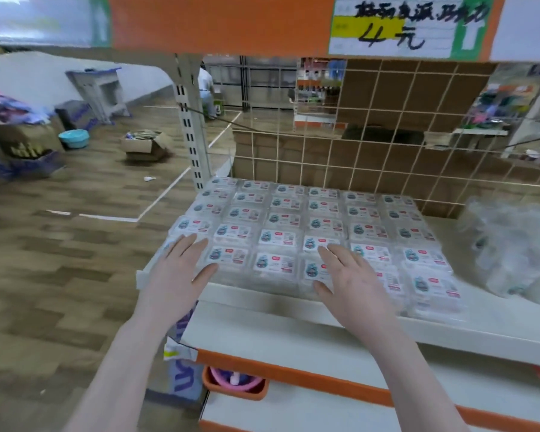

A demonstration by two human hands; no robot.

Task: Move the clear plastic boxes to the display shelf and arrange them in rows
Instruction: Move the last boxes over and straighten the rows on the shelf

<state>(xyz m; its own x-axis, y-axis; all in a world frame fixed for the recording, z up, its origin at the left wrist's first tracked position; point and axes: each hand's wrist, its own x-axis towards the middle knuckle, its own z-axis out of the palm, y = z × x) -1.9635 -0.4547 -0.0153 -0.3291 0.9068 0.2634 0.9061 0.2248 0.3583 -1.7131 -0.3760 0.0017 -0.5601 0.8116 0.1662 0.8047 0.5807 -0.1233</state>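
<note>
Rows nearly filled on the display shelf (293,310).
We spread our left hand (181,269) and right hand (349,275) flat over the clear plastic boxes (321,226); a bag (512,251) beside them remained.

Wood-patterned floor (60,244) with white tape lines spreads to my left, where an open cardboard box (145,146) and a teal basin (74,138) sit. Ahead stands a wire grid panel (371,145); overhead, an orange shelf edge (219,23) carries a handwritten price sign (396,24).
</note>
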